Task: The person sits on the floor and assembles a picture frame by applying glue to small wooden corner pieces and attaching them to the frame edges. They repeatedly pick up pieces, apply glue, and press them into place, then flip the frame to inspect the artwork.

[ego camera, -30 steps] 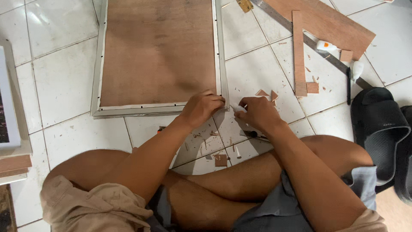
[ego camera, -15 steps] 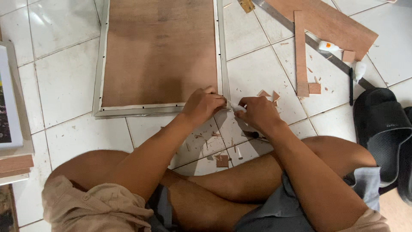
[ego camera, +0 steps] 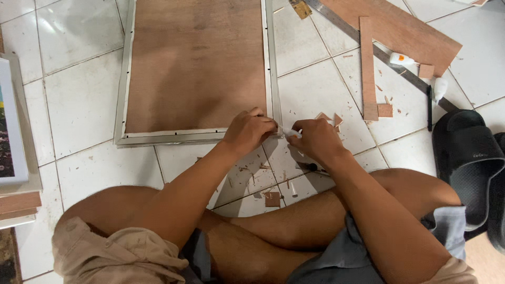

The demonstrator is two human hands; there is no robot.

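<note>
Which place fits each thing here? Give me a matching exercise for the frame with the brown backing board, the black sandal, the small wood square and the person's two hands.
1. framed backing board
2. black sandal
3. small wood square
4. left hand and right hand

a. far right on the tiles
b. at the frame's near right corner
c. just before the crossed legs
d. flat, upper middle

Pairs: 1-d, 2-a, 3-c, 4-b

Bare tile point(ego camera: 79, 100) lies open left of the left hand point(ego camera: 250, 131). Ahead, the framed board point(ego camera: 197, 66) blocks the floor. Right of the right hand point(ego camera: 315, 139), wood scraps point(ego camera: 329, 118), a strip point(ego camera: 367, 63) and black sandals point(ego camera: 468, 158) crowd the way.
</note>
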